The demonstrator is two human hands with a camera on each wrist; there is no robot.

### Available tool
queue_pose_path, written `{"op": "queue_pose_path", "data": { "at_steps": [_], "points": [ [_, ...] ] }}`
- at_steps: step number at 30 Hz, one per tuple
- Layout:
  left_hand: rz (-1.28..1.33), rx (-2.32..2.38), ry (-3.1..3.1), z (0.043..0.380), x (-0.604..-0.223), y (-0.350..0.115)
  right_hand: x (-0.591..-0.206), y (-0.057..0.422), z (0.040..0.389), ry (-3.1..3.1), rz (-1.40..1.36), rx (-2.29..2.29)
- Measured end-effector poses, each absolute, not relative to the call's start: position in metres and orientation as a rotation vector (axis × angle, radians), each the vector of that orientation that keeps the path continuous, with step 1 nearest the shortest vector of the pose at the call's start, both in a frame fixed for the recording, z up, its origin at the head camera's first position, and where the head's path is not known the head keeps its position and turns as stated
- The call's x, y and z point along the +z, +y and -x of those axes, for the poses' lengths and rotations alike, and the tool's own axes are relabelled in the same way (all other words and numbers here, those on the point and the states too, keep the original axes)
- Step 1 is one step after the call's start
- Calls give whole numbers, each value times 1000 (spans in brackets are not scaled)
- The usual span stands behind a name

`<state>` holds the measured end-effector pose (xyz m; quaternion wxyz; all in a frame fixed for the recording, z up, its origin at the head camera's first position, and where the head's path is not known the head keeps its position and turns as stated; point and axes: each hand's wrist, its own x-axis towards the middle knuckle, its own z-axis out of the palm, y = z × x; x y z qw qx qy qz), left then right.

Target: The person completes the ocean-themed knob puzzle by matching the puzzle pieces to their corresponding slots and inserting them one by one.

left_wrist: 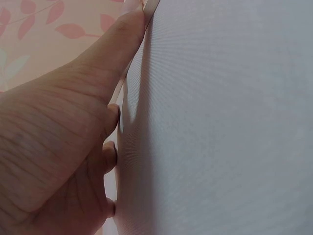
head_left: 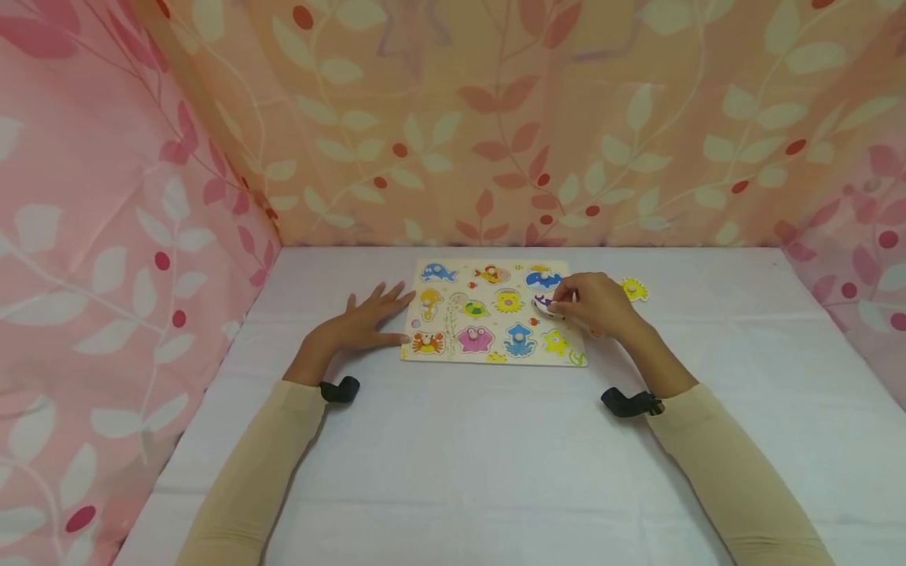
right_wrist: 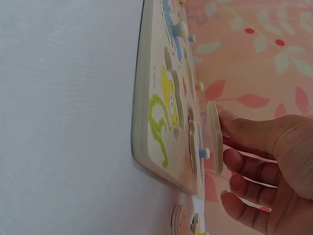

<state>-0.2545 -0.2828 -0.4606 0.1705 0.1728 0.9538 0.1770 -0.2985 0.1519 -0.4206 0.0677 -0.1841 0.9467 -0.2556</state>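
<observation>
A wooden peg puzzle board (head_left: 488, 358) with sea animals lies on the table. My right hand (head_left: 594, 299) pinches a purple-and-white puzzle piece (head_left: 543, 303) between thumb and fingers over the board's right side. In the right wrist view, that thin piece (right_wrist: 214, 139) stands apart from the board (right_wrist: 142, 122). The star recess (right_wrist: 171, 95) at the near right corner holds no piece. My left hand (head_left: 361, 322) is spread beside the board's left edge, its thumb touching the near corner by the crab piece (head_left: 428, 342).
A yellow puzzle piece (head_left: 633, 289) lies on the white-covered table right of the board. Another loose piece (right_wrist: 180, 220) lies by the board's right edge, mostly hidden by my right hand in the head view. Floral cloth (head_left: 453, 157) rises behind and at both sides.
</observation>
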Motion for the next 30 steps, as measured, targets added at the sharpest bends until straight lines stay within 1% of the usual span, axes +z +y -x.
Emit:
{"op": "queue_pose_path", "data": {
  "at_steps": [4,11,20,30],
  "points": [
    [-507,506,2716,257,-460,-282,-421,152,297,2856,534,-765],
    [-484,485,2724,256,-463,-285,-421,152,299,2861,583,-763],
    [-491,473,2726,256,-462,-285,-430,151,304,2866,604,-694],
    [-474,467,2724,259,-464,-282,-435,150,308,2857,568,-669]
  ]
}}
